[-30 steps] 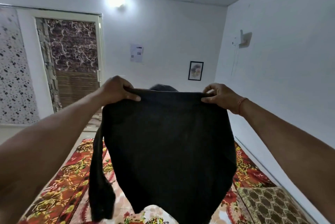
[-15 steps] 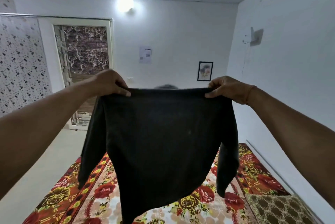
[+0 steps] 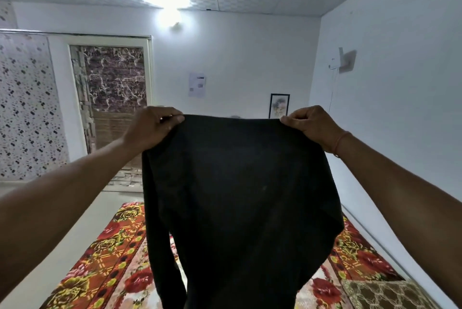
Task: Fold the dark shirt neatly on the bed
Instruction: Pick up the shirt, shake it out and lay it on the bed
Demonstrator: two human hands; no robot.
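The dark shirt [image 3: 240, 196] was held up in the air above the bed [image 3: 107, 258], pinched at its top edge by the left hand [image 3: 152, 126] and right hand [image 3: 310, 126], both closed on the cloth. It was probably spread so to hang flat before laying. No legible writing was found; a wall paper [image 3: 197, 84] was blurred.

The dark shirt [image 3: 240, 196] hangs spread in the air above the bed [image 3: 105, 266], its straight top edge level and taut from 10 o'clock to 2 o'clock. One long sleeve dangles at 7 o'clock. The bed, in a red floral cover, lies below from 7 to 5 o'clock.
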